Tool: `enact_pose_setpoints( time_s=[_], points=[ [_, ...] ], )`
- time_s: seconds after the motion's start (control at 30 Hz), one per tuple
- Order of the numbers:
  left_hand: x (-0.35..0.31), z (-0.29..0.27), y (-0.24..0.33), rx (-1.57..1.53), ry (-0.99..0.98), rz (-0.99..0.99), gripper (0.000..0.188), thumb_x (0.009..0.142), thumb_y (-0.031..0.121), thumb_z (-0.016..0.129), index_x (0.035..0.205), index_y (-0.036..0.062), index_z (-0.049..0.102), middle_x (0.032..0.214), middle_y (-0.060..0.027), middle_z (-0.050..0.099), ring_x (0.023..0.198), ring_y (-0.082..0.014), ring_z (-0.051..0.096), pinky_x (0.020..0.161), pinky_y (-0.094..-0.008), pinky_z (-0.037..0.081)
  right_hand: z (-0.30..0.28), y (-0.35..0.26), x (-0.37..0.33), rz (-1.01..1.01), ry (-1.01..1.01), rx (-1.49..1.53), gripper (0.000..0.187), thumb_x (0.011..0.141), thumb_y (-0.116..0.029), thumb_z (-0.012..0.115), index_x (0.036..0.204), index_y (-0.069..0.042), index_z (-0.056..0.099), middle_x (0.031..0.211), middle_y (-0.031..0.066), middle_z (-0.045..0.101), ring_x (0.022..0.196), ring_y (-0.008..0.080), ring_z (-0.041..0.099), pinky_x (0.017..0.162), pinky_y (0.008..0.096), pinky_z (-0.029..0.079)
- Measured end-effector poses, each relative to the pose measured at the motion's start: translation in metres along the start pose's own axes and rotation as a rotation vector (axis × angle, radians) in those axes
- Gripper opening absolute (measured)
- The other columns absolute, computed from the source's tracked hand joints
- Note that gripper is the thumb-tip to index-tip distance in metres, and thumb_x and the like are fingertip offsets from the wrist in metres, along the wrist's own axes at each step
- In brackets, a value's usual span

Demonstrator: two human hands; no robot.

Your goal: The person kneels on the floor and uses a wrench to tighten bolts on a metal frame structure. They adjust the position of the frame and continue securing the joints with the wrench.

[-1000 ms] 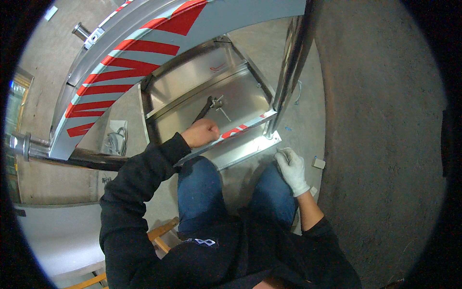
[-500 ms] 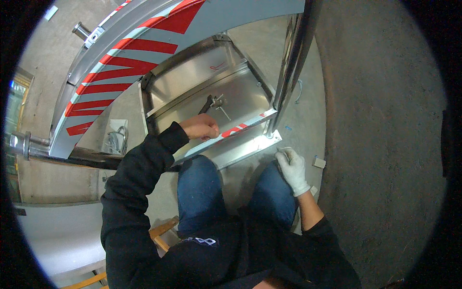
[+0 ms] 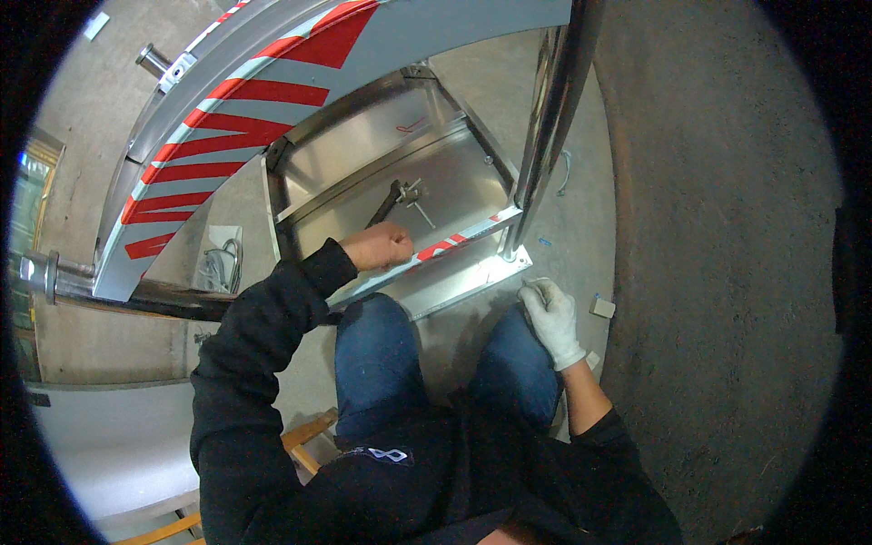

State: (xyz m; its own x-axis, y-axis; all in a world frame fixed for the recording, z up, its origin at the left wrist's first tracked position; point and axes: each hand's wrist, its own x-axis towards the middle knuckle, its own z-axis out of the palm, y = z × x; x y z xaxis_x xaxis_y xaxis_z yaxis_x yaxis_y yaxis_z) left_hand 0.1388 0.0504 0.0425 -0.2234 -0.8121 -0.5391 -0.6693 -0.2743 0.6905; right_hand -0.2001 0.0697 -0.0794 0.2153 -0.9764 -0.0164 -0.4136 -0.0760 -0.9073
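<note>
My left hand [image 3: 381, 245], bare, is curled into a fist on the near metal rail [image 3: 445, 247], which carries red and white striped tape. What the fist holds, if anything, is hidden. Just beyond it, a metal fitting with a T-shaped bar [image 3: 413, 195] and a dark handle-like piece [image 3: 385, 204] sit over the frame's sheet-metal panel [image 3: 463, 163]. My right hand [image 3: 551, 318], in a white glove, rests at my right knee with its fingers bent inward. I cannot make out whether something thin is between its fingertips.
A large grey curved panel with red stripes [image 3: 245, 118] rises on the left and far side. A shiny upright tube [image 3: 545, 118] stands to the right. A small pale block [image 3: 602, 307] lies on the floor beside a dark surface [image 3: 718, 272]. Bundled cable [image 3: 221, 262] lies at left.
My left fist has rolled and lifted slightly at the rail, and more of the dark piece beyond it shows. The right hand stays at the knee.
</note>
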Motion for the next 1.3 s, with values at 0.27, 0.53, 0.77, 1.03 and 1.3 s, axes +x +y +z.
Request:
enact_pose_setpoints(
  time_s=[0.27,0.53,0.77,1.03,1.3],
  points=[
    [-0.011,0.001,0.0,-0.133,0.078,-0.028,0.023,0.083,0.025,0.062,0.081,0.0025,0.065,0.068,-0.0001,0.057,0.062,-0.0091,0.052,0.055,-0.0285,0.043,-0.001,-0.001,0.001,0.019,-0.004,0.012,0.022,0.085,-0.021,0.069,0.094,-0.001,0.068,0.089,0.0156,0.067,0.079,0.032,0.069,0.069,0.0362,0.052],
    [-0.011,0.0,-0.008,-0.13,0.085,-0.025,0.018,0.076,0.019,0.069,0.077,0.0009,0.067,0.064,-0.0013,0.061,0.056,-0.0094,0.053,0.053,-0.0276,0.045,0.002,0.002,0.003,0.034,-0.018,0.041,0.022,0.085,-0.019,0.068,0.096,0.0,0.068,0.089,0.0162,0.068,0.08,0.0304,0.07,0.07,0.0352,0.052],
    [-0.006,-0.002,-0.006,-0.024,0.077,-0.055,0.014,0.078,0.015,0.069,0.078,0.0012,0.067,0.067,-0.0018,0.061,0.06,-0.0096,0.055,0.054,-0.0275,0.046,0.002,0.006,0.001,0.034,-0.009,0.052,0.022,0.085,-0.019,0.068,0.095,0.0,0.068,0.089,0.0164,0.068,0.079,0.0301,0.07,0.07,0.0354,0.053],
    [-0.011,0.008,-0.013,0.144,0.127,0.102,0.015,0.083,0.013,0.066,0.079,0.0008,0.058,0.07,0.0,0.054,0.065,-0.0109,0.049,0.061,-0.0299,0.044,0.002,0.003,0.003,0.035,-0.018,0.029,0.021,0.085,-0.019,0.067,0.095,0.0,0.068,0.089,0.0166,0.068,0.08,0.0304,0.07,0.07,0.0353,0.052],
    [-0.016,0.022,-0.016,-0.01,0.241,0.173,0.025,0.072,0.013,0.076,0.08,-0.0014,0.057,0.069,-0.0041,0.052,0.065,-0.0128,0.049,0.06,-0.0311,0.043,0.001,0.003,0.001,0.035,-0.012,0.073,0.022,0.086,-0.018,0.067,0.097,0.0,0.068,0.091,0.0157,0.069,0.083,0.0305,0.07,0.072,0.0348,0.052]
  ],
)
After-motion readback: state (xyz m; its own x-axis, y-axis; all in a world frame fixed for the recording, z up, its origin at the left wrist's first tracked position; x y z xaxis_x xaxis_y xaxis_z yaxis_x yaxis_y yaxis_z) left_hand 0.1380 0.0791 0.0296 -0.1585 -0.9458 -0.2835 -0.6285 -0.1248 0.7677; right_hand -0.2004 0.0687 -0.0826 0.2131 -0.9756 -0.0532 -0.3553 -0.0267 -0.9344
